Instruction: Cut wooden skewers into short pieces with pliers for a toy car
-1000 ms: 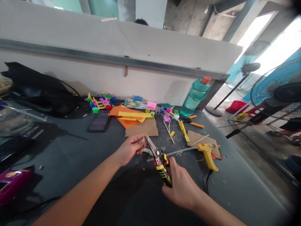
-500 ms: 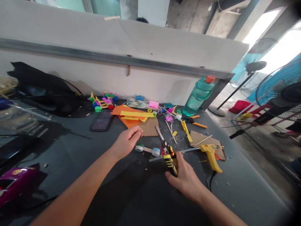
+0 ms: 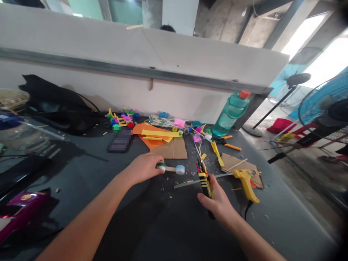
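Note:
My left hand (image 3: 145, 166) is closed, thumb and fingers pinching a green-and-white cap (image 3: 161, 166). A flat, pale stick (image 3: 171, 169) joins this cap to a blue-and-white cap (image 3: 180, 169) on its right. My right hand (image 3: 217, 198) grips a pair of cutters (image 3: 203, 179) by its yellow-and-black handles, tip pointing away from me. The jaws lie over a cluttered patch of the table, and whether they are open I cannot tell. Just past the joined caps lies brown cardboard (image 3: 178, 149), partly under orange paper (image 3: 141, 135).
A yellow glue gun (image 3: 246, 181) rests at the right near another cardboard piece (image 3: 231, 160). Orange-handled pliers (image 3: 231, 145) and a teal bottle (image 3: 230, 114) stand or lie behind. A phone-like dark object (image 3: 119, 141) and a black bag (image 3: 54, 105) are at the left.
My left hand has come down and closed on the green-and-white cap. My right hand has shifted slightly right with the cutters. The view has tilted a little.

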`<action>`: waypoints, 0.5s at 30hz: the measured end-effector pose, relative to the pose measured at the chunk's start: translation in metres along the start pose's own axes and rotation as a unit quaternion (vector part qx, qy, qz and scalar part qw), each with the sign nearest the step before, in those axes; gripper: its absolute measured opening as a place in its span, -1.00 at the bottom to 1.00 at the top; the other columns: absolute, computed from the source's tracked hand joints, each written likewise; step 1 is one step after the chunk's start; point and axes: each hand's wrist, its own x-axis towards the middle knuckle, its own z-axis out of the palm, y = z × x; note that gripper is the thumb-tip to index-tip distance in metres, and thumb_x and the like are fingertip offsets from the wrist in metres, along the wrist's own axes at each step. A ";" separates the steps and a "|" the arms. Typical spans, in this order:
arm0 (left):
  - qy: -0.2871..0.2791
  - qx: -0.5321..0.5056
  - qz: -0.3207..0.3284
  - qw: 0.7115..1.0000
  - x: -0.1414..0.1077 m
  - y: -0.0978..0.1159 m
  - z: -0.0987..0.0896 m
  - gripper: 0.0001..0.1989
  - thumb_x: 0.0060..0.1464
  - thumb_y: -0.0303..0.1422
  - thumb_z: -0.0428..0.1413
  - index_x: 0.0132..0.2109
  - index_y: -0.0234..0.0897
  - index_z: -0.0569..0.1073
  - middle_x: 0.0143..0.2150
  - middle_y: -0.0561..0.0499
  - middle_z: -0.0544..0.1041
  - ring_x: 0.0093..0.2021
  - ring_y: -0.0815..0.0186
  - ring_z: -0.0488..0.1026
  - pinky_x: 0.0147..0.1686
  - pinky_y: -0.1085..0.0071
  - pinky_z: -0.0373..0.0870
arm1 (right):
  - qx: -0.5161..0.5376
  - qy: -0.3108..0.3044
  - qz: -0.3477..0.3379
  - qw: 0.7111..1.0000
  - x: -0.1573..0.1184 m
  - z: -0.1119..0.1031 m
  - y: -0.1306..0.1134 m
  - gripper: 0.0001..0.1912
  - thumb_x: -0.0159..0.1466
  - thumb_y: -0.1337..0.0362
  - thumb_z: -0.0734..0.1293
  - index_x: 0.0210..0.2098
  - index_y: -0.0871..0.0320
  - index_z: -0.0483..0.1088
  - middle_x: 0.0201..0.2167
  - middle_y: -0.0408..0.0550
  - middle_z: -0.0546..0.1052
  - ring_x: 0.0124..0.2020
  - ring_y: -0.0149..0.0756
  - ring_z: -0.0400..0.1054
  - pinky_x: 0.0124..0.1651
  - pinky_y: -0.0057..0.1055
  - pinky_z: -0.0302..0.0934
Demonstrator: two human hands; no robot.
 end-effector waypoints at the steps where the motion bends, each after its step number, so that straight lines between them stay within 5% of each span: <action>1: 0.026 0.006 -0.019 0.999 0.001 -0.005 -0.002 -0.78 0.00 -0.19 0.13 -0.20 -0.15 0.48 -0.35 -0.02 0.51 -0.28 0.16 0.42 -0.36 0.38 0.18 | -0.002 -0.002 0.002 1.000 0.000 0.000 0.000 -0.56 0.07 0.19 0.26 -0.08 0.15 0.12 -0.26 -0.04 0.43 -0.22 -0.16 0.32 -0.21 -0.31 0.17; 5: 0.118 0.043 -0.110 0.986 0.009 -0.026 0.000 -0.71 0.05 -0.14 0.08 -0.16 -0.21 0.46 -0.25 -0.08 0.54 -0.21 0.11 0.43 -0.30 0.35 0.21 | -0.017 -0.008 0.001 1.000 -0.001 0.002 -0.003 -0.62 0.07 0.20 0.25 -0.14 0.14 0.12 -0.32 -0.08 0.41 -0.27 -0.18 0.31 -0.24 -0.32 0.16; 9: 0.154 0.049 -0.125 0.979 0.018 -0.040 0.011 -0.72 0.08 -0.19 0.08 -0.12 -0.22 0.45 -0.19 -0.11 0.54 -0.14 0.09 0.43 -0.22 0.33 0.25 | -0.042 -0.009 0.007 0.999 -0.002 0.004 -0.004 -0.62 0.08 0.20 0.26 -0.15 0.12 0.10 -0.35 -0.11 0.40 -0.30 -0.20 0.30 -0.25 -0.34 0.15; 15: 0.268 -0.026 -0.171 0.948 0.014 -0.019 0.010 -0.58 0.05 -0.14 0.11 0.02 -0.23 0.34 -0.31 -0.08 0.49 -0.22 0.11 0.41 -0.28 0.35 0.24 | -0.049 -0.001 -0.003 0.999 -0.001 0.005 0.002 -0.58 0.08 0.22 0.27 -0.09 0.13 0.10 -0.36 -0.12 0.41 -0.31 -0.22 0.32 -0.27 -0.36 0.14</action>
